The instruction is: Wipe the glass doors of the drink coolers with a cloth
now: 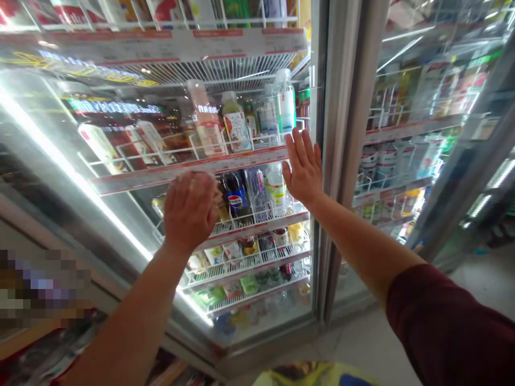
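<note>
My left hand (189, 212) is closed on what looks like a crumpled pale cloth (203, 178). The cloth is blurred and mostly covered by the fingers, and it is held against or just in front of the cooler's glass door (257, 335). Flat and with outstretched fingers, my right hand (303, 169) rests at the right side of the same glass, close to the metal door frame (336, 161). Behind the glass, between the two hands, stand a dark cola bottle (235, 197) and a clear bottle with a yellow-green label (277, 190).
Wire shelves with price strips (185, 171) hold several rows of bottles. A second glass-fronted cooler section (398, 155) stands to the right. A bright light strip (80, 171) runs down the left side. Pale floor (362, 346) and a yellow item (314, 374) show at the bottom.
</note>
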`<state>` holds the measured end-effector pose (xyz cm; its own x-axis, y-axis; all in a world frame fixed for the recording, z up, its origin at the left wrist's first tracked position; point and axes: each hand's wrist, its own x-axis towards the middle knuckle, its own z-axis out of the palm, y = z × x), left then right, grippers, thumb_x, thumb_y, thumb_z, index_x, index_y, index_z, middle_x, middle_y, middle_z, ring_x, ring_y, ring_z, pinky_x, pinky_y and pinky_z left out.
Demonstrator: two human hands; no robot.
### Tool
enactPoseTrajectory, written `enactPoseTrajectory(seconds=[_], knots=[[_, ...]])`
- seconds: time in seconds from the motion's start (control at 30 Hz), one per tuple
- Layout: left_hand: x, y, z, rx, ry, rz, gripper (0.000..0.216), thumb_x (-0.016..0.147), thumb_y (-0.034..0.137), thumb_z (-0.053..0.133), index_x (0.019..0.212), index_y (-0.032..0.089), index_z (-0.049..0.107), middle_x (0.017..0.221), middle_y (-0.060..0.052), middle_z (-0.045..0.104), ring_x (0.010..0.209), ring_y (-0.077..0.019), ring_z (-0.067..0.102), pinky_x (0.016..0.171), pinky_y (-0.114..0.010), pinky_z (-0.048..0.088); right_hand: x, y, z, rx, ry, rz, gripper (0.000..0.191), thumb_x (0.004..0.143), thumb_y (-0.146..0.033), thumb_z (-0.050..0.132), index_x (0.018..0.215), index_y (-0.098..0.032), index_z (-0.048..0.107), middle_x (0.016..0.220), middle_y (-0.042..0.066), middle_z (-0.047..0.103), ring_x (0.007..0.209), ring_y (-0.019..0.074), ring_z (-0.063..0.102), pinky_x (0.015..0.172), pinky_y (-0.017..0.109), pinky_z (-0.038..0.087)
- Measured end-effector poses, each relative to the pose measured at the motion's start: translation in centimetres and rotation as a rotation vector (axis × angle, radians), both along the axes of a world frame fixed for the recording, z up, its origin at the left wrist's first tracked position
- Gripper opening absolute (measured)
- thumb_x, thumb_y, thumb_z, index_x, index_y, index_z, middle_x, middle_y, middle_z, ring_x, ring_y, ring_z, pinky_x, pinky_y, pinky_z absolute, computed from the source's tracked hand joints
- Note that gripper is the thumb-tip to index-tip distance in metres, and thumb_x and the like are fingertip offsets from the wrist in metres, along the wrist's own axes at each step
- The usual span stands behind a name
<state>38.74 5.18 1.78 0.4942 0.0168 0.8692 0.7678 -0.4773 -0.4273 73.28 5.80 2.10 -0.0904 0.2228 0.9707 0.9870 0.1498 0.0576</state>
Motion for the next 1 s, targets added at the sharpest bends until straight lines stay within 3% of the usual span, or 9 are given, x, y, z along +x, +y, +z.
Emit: enactPoseTrajectory(seconds=[0.1,0.23,0.3,0.43,0.5,0.57,0.67,0.83,1.0], knots=[[-0.9,0.1,1.0,-0.038,0.066,0.031,0.058,0.103,0.038,0.057,0.16,0.03,0.053,0.164,-0.007,0.056,0.159,-0.0351,0.045,0.127,-0.065,0.043,0.0,0.0,0.0,0.01,-0.003,0.002,0.068,0.115,-0.036,0.02,0.178,-0.023,-0.001,0.18,0.012,0.035,0.17,0.0316,0.027,0.134,0.064,0.03],[-0.7,-0.6,3.2,-0.039,-0.328,0.075,0.061,0.113,0.041,0.034,0.162,0.005,0.041,0.174,-0.026,0.033,0.165,-0.0451,0.02,0.104,-0.083,0.033,0.0,0.0,0.1,0.021,0.0,0.01,0.067,0.115,-0.036,0.018,0.178,-0.023,-0.001,0.18,0.012,0.036,0.169,0.0313,0.028,0.134,0.064,0.03],[1.2,-1.0,3.2,-0.061,-0.337,0.063,0.06,0.113,0.042,0.034,0.163,0.01,0.043,0.175,-0.022,0.035,0.166,-0.043,0.02,0.112,-0.083,0.033,0.0,0.0,0.0,0.016,0.002,0.006,0.067,0.115,-0.037,0.017,0.178,-0.024,-0.001,0.18,0.011,0.036,0.169,0.0315,0.028,0.134,0.064,0.03],[4.9,-1.0,4.0,-0.249,0.049,-0.048,0.052,0.106,0.037,0.05,0.158,0.034,0.056,0.163,-0.004,0.057,0.162,-0.0338,0.039,0.134,-0.067,0.034,-0.1,-0.1,0.0,0.018,0.007,0.02,0.068,0.115,-0.036,0.019,0.178,-0.025,-0.002,0.18,0.01,0.035,0.17,0.0322,0.027,0.134,0.065,0.029],[5.4,-0.9,5.5,-0.228,0.034,-0.031,0.054,0.106,0.034,0.051,0.159,0.033,0.055,0.166,-0.002,0.053,0.163,-0.0313,0.038,0.137,-0.064,0.031,-0.1,-0.2,0.0,0.012,0.011,0.037,0.069,0.114,-0.035,0.021,0.178,-0.026,-0.001,0.18,0.009,0.035,0.17,0.0329,0.026,0.135,0.065,0.029],[5.5,-0.8,6.9,-0.136,-0.16,0.019,0.057,0.108,0.031,0.047,0.164,0.025,0.049,0.174,-0.004,0.042,0.166,-0.0303,0.03,0.14,-0.062,0.025,0.0,-0.2,0.0,0.009,0.013,0.044,0.069,0.114,-0.035,0.023,0.179,-0.025,0.001,0.18,0.01,0.036,0.17,0.0333,0.026,0.135,0.065,0.029],[6.4,-0.9,6.9,-0.082,-0.315,0.029,0.06,0.108,0.027,0.047,0.166,0.014,0.044,0.177,-0.012,0.034,0.169,-0.0329,0.02,0.139,-0.066,0.021,0.0,-0.2,0.0,0.018,0.01,0.053,0.069,0.114,-0.036,0.023,0.179,-0.023,0.004,0.179,0.012,0.037,0.169,0.0336,0.028,0.134,0.065,0.029],[7.4,-0.5,5.1,-0.181,0.141,-0.051,0.052,0.108,0.034,0.057,0.159,0.028,0.053,0.17,-0.007,0.048,0.164,-0.0311,0.036,0.136,-0.06,0.031,-0.1,-0.1,-0.1,0.03,0.009,0.031,0.068,0.114,-0.035,0.021,0.179,-0.024,0.005,0.179,0.012,0.038,0.169,0.0324,0.028,0.134,0.065,0.028],[3.5,0.4,7.7,0.032,-0.268,0.102,0.06,0.11,0.037,0.051,0.166,0.019,0.043,0.178,-0.012,0.032,0.167,-0.035,0.024,0.137,-0.066,0.023,0.0,-0.2,-0.1,0.018,0.002,0.025,0.068,0.115,-0.035,0.02,0.179,-0.024,0.0,0.18,0.011,0.035,0.17,0.0318,0.026,0.135,0.064,0.028]])
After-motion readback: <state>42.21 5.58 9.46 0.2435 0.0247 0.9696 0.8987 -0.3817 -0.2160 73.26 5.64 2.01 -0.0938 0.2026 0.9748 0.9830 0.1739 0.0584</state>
